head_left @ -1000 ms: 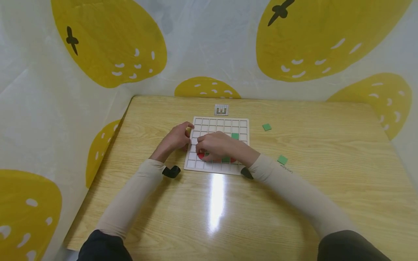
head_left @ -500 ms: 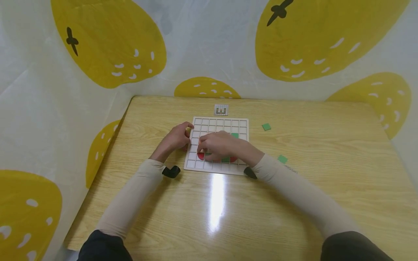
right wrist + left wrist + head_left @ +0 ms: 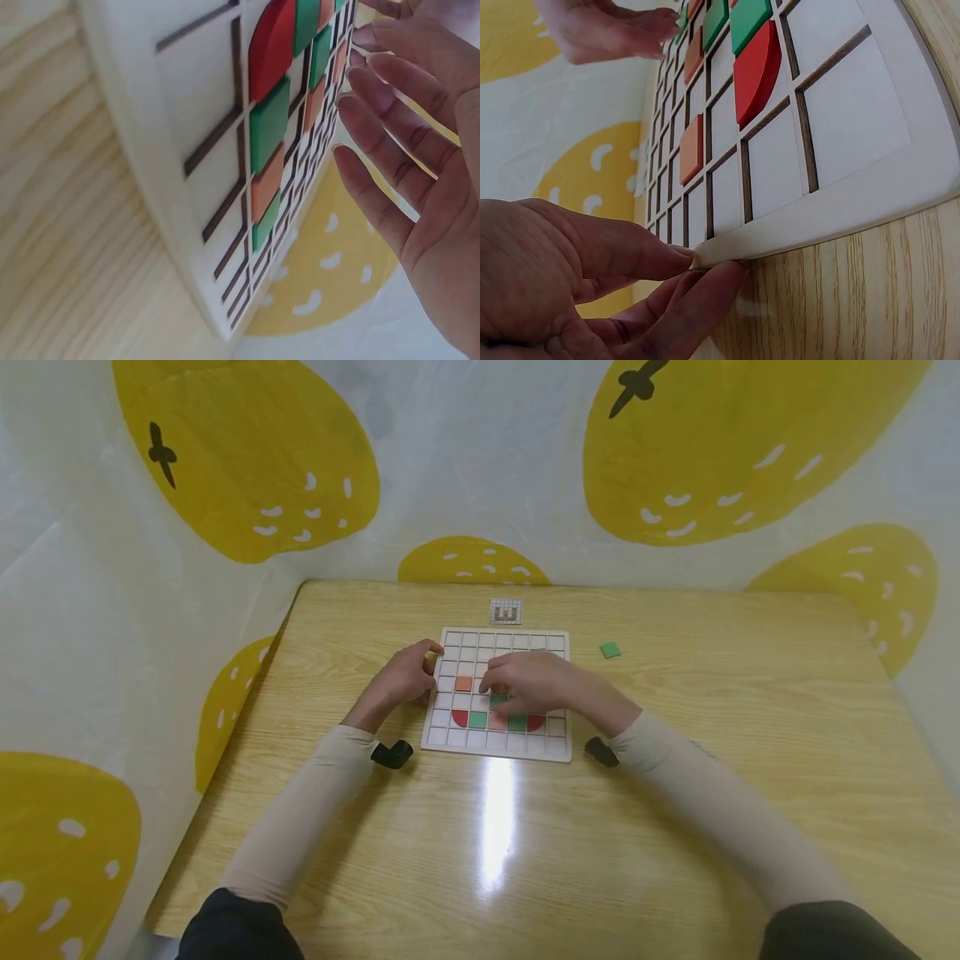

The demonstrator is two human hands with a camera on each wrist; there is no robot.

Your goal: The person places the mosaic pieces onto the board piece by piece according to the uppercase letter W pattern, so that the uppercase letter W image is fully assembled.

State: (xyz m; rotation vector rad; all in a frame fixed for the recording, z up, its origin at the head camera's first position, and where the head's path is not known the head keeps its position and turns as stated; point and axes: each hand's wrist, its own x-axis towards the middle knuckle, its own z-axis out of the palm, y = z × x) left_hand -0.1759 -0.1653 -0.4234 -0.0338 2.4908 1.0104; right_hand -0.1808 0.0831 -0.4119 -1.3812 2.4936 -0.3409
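Observation:
A white grid board [image 3: 456, 737] lies on the table with coloured tiles in its cells. My left hand [image 3: 405, 675] pinches its left edge, thumb on the rim in the left wrist view. Over the board's middle hovers my right hand [image 3: 536, 681]; the right wrist view shows its fingers [image 3: 375, 165] spread and relaxed, holding nothing. An orange tile [image 3: 463, 683] sits left of it. A lower row has a rounded red piece [image 3: 460, 718], a green tile [image 3: 477, 719] and more tiles up to a second red piece [image 3: 536, 722]. The right hand hides some upper cells.
A small card [image 3: 506, 611] with a printed grid pattern lies behind the board. One loose green tile [image 3: 610, 650] rests on the table [image 3: 675, 635] to the right. A patterned curtain [image 3: 480, 468] hangs along the back and left.
My right hand has drawn back to the right across the board, uncovering the orange tile and the lower row. Its sleeve now covers the nearer loose green tile. The left hand stays put.

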